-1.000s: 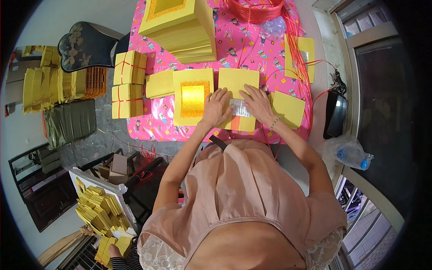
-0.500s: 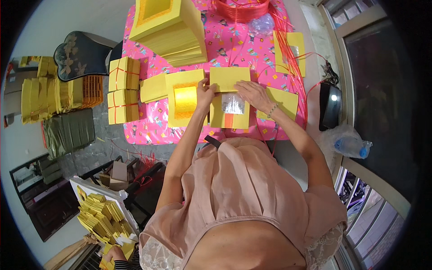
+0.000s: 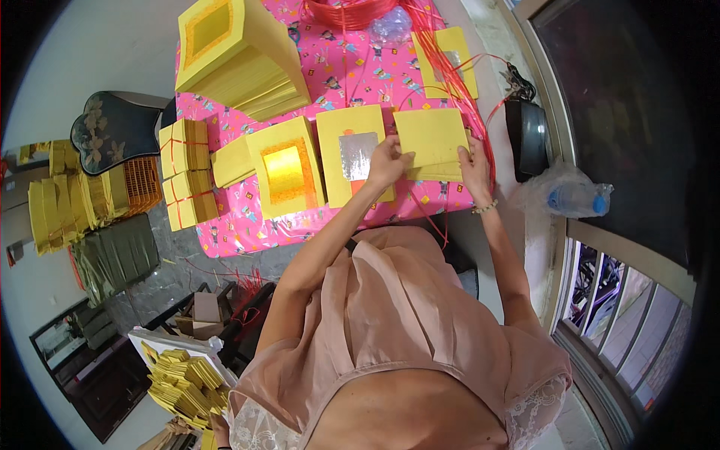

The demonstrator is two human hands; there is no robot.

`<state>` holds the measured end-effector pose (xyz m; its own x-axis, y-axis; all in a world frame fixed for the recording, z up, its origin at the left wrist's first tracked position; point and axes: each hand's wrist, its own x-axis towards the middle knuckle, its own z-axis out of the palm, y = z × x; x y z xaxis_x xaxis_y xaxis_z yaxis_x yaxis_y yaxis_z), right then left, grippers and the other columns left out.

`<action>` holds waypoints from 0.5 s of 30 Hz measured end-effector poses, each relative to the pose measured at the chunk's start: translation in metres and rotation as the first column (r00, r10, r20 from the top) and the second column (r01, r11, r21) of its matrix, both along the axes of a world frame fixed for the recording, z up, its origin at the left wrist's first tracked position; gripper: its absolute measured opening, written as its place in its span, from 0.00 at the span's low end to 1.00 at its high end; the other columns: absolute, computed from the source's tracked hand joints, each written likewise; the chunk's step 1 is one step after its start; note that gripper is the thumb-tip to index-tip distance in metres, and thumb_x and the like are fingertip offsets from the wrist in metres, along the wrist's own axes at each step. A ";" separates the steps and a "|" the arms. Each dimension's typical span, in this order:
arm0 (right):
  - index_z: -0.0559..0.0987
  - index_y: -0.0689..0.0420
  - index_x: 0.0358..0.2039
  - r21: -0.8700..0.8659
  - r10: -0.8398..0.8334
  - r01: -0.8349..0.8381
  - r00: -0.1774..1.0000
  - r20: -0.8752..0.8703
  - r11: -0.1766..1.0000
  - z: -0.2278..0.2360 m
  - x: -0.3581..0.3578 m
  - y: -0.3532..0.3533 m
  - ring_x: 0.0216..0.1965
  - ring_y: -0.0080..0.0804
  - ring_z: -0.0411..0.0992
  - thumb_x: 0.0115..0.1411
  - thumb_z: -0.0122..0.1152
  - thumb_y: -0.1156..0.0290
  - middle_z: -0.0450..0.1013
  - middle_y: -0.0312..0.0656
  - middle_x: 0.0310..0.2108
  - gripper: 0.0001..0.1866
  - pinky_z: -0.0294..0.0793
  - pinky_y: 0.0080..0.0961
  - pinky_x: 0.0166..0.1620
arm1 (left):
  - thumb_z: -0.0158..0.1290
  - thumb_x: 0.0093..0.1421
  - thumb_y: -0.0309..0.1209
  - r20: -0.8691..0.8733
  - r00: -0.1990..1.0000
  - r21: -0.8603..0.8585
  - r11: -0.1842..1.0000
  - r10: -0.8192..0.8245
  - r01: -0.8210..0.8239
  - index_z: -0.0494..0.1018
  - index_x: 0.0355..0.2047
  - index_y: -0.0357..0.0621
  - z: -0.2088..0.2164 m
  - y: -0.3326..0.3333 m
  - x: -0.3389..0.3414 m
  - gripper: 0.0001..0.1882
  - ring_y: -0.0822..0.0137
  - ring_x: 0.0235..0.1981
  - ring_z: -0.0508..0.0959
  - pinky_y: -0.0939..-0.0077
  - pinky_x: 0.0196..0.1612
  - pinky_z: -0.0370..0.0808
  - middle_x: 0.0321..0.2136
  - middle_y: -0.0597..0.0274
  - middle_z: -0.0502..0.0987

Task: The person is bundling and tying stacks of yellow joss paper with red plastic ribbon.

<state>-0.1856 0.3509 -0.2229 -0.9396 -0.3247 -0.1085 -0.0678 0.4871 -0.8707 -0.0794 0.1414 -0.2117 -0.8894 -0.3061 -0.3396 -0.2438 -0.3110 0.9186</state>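
Observation:
A folded yellow paper sheet point(image 3: 430, 135) lies at the right front of the table, over other yellow folded paper whose lower edges show beneath it. My left hand point(image 3: 388, 163) is closed at its left edge, the thumb on top. At the opposite edge my right hand point(image 3: 475, 169), with a beaded bracelet at the wrist, pinches the same paper. Just left of my left hand lies a flat yellow sheet point(image 3: 330, 139) with a silver patch point(image 3: 355, 155) and a red-orange strip. Beside that is a yellow pile point(image 3: 264, 169) topped by a shiny gold square with an orange border.
A tall yellow paper stack point(image 3: 262, 75) stands on the pink patterned table cover point(image 3: 352, 64). Red string point(image 3: 442, 60) hangs down the right side, near another silver-patched sheet point(image 3: 459, 82). Tied yellow bundles point(image 3: 187, 165) are at left. A bagged bottle point(image 3: 574, 199) lies by the window.
Both hands have moved right, from the sheet being folded to the folded paper over the right pile. A flat silver-patched sheet now lies uncovered in the middle. The view has shifted.

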 end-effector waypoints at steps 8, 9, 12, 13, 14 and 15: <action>0.70 0.60 0.49 0.263 -0.063 0.099 0.988 -0.141 0.960 -0.040 0.018 0.035 0.44 0.53 0.73 0.60 0.58 0.69 0.74 0.54 0.42 0.18 0.71 0.45 0.46 | 0.63 0.50 0.28 0.283 0.953 -0.519 0.819 -0.106 0.245 0.74 0.44 0.34 -0.043 0.034 -0.020 0.21 0.62 0.33 0.83 0.70 0.36 0.78 0.32 0.51 0.82; 0.70 0.60 0.49 0.296 -0.050 0.086 0.990 -0.129 0.951 -0.042 0.020 0.035 0.45 0.54 0.73 0.60 0.59 0.69 0.73 0.54 0.42 0.18 0.70 0.45 0.46 | 0.63 0.50 0.28 0.283 0.953 -0.519 0.819 -0.108 0.246 0.74 0.44 0.34 -0.051 0.034 -0.020 0.21 0.62 0.33 0.83 0.70 0.36 0.78 0.32 0.51 0.82; 0.70 0.61 0.48 0.263 -0.075 0.106 0.989 -0.124 0.959 -0.048 0.023 0.033 0.46 0.55 0.72 0.59 0.60 0.69 0.73 0.55 0.43 0.18 0.70 0.46 0.46 | 0.63 0.49 0.28 0.326 0.939 -0.619 0.725 -0.113 0.302 0.74 0.45 0.35 -0.062 0.037 -0.020 0.22 0.59 0.33 0.83 0.67 0.37 0.78 0.33 0.49 0.82; 0.70 0.61 0.47 0.254 -0.090 0.120 0.988 -0.125 0.960 -0.049 0.024 0.033 0.46 0.56 0.72 0.59 0.60 0.69 0.73 0.55 0.43 0.17 0.70 0.46 0.46 | 0.62 0.48 0.27 0.294 0.952 -0.642 0.721 -0.083 0.261 0.74 0.44 0.35 -0.063 0.040 -0.019 0.22 0.56 0.32 0.83 0.66 0.37 0.78 0.32 0.49 0.82; 0.70 0.61 0.47 0.254 -0.086 0.115 0.988 -0.125 0.960 -0.049 0.024 0.032 0.46 0.56 0.72 0.59 0.60 0.69 0.73 0.55 0.43 0.17 0.70 0.46 0.46 | 0.62 0.48 0.27 0.261 0.964 -0.664 0.717 -0.042 0.211 0.74 0.44 0.34 -0.067 0.040 -0.016 0.22 0.53 0.32 0.83 0.64 0.37 0.78 0.30 0.49 0.81; 0.70 0.61 0.47 0.267 -0.075 0.114 0.986 -0.150 0.957 -0.048 0.024 0.030 0.45 0.56 0.72 0.59 0.60 0.69 0.73 0.55 0.42 0.17 0.70 0.46 0.46 | 0.62 0.48 0.27 0.260 0.965 -0.665 0.718 -0.035 0.206 0.74 0.44 0.34 -0.071 0.041 -0.016 0.22 0.53 0.32 0.83 0.64 0.37 0.78 0.30 0.49 0.81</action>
<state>-0.1613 0.3807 -0.2710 -0.9766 -0.2095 -0.0496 -0.1186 0.7155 -0.6884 -0.0950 0.1823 -0.2828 -0.8654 -0.4247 -0.2658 -0.4495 0.4238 0.7864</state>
